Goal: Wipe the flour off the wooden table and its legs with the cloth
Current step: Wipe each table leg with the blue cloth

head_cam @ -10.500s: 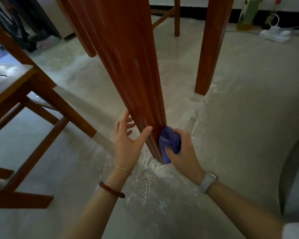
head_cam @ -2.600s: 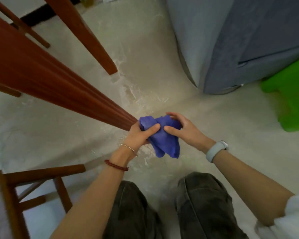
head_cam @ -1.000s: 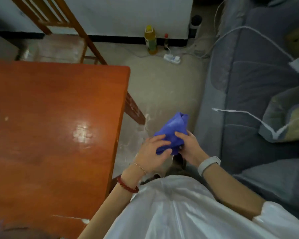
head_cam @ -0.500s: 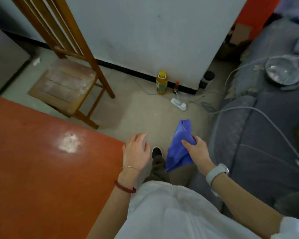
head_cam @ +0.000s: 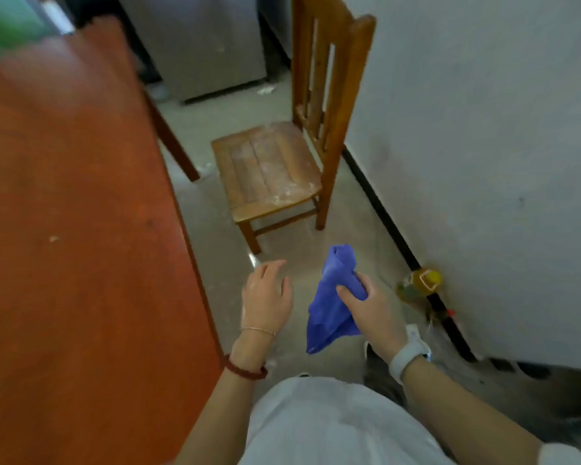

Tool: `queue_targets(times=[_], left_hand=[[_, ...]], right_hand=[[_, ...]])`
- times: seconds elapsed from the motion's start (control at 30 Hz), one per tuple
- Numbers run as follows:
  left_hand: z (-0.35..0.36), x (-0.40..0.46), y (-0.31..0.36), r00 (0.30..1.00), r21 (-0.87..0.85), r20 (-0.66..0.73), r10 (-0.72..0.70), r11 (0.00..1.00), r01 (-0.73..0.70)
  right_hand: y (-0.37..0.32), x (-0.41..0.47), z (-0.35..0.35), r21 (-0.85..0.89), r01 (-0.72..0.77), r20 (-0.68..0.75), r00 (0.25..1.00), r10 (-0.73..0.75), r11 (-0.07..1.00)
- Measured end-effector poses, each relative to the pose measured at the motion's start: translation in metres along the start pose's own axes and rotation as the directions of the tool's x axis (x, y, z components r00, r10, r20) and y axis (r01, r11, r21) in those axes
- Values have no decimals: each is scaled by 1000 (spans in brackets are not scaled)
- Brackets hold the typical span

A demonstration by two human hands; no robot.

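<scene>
Head view: beside the table (head_cam: 81, 213), just off its right edge, left hand (head_cam: 265, 298) hovering with fingers relaxed and loosely spread, holding nothing. Further right of the table, right hand (head_cam: 371, 312) gripping the bunched cloth (head_cam: 332, 303), hanging above the floor (head_cam: 215, 236), apart from the table. Beyond the table's far corner, chair (head_cam: 269, 169) dusted with flour, against the wall (head_cam: 483, 129).

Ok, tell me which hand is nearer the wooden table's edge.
Left. The left hand hovers open just beside the table edge; the right hand, gripping the blue cloth, is farther off toward the wall.
</scene>
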State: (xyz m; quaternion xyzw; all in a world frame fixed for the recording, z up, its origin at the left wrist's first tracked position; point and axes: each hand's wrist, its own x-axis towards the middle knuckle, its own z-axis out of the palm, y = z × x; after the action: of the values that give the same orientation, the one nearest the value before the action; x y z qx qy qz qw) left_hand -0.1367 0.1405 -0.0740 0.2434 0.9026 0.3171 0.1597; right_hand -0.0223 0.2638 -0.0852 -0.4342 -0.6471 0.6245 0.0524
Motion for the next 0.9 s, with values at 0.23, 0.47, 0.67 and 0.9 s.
queue_targets(times=[0.23,0.47,0.67,0.9], left_hand=[[46,-33,13,827,-283,-309,-469,876,391],[132,-80,-31,570,-507,-396,-720,689,518],[200,-97,-151,255,-624,-556,-791,600,500],[258,-120,-258,-17,-437,-888,-459,833,338]], right_hand=[[6,79,6,-208,126,515,857,-1,970],[67,101,51,-241,291,731,682,-24,926],[169,127,138,-49,540,858,454,-242,840],[276,153,212,299,713,763,221,-607,635]])
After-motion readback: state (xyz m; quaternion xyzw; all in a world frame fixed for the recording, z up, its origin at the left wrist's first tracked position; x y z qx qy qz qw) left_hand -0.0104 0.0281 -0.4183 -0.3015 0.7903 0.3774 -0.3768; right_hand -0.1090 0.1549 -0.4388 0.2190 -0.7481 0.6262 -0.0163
